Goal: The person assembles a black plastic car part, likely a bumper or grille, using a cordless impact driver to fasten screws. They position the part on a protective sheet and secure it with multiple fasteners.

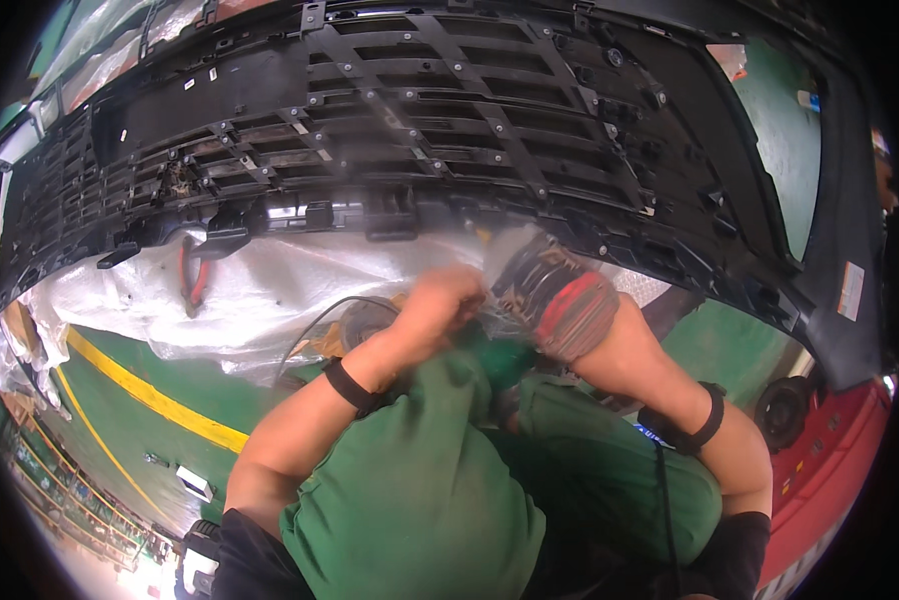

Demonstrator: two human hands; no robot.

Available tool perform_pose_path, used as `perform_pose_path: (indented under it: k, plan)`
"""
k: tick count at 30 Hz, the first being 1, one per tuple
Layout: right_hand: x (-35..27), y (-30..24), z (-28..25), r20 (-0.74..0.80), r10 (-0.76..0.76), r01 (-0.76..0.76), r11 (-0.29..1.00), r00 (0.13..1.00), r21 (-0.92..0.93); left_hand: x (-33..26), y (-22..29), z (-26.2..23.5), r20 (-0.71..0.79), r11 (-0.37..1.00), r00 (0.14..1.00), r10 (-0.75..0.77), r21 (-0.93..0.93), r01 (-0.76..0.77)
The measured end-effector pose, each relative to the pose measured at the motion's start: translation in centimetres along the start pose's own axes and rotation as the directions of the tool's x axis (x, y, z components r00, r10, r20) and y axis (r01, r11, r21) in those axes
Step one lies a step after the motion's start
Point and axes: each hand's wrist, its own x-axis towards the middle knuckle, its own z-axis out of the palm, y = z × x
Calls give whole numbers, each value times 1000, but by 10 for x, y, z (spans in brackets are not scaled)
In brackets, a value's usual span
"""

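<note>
— Where are the hands just now?
— Both are up at the lower edge of the black bumper grille, which lies with its ribbed inner side facing the camera over clear plastic sheeting; the left hand is bare and its fingers are curled shut, seemingly on a thin piece of clear wrap, though what exactly they grip I cannot tell; the right hand wears a striped work glove, and whether its fingers are closed I cannot tell, since they are turned away

— Anything else nearby?
— A pair of red-handled pliers lies on the sheeting to the left, well apart from both hands; a thin cable curves beside the left wrist

— How far along does it look?
— I judge it mid-way; many screws and clips already sit in the ribs; the hands are busy at one spot on the lower edge, so that spot seems unfinished; the green floor lies below
</note>
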Motion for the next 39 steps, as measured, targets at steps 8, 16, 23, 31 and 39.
perform_pose_path:
  k: [8, 16, 23, 31, 39]
  plan:
    - [5, -2, 2, 108, -83, 110, 956, 991, -273, -6, -2, 0, -53, 1000, 999, 2, 2, -2]
    - [0, -3, 1, 27, 72, -63, 969, 997, -239, 0, -13, 2, -47, 931, 969, 242, 292, -218]
    - [4, 40, 14, -55, -251, 237, 954, 967, -186, 5, 31, 18, -55, 878, 986, -159, -464, 116]
    - [-28, 74, 13, 27, -132, 129, 986, 991, 103, 6, 15, 26, 173, 908, 984, -47, -403, 114]
    - [-73, 141, 8, -128, -159, 204, 719, 979, 664, -13, 12, 41, 352, 996, 934, -56, -44, 77]
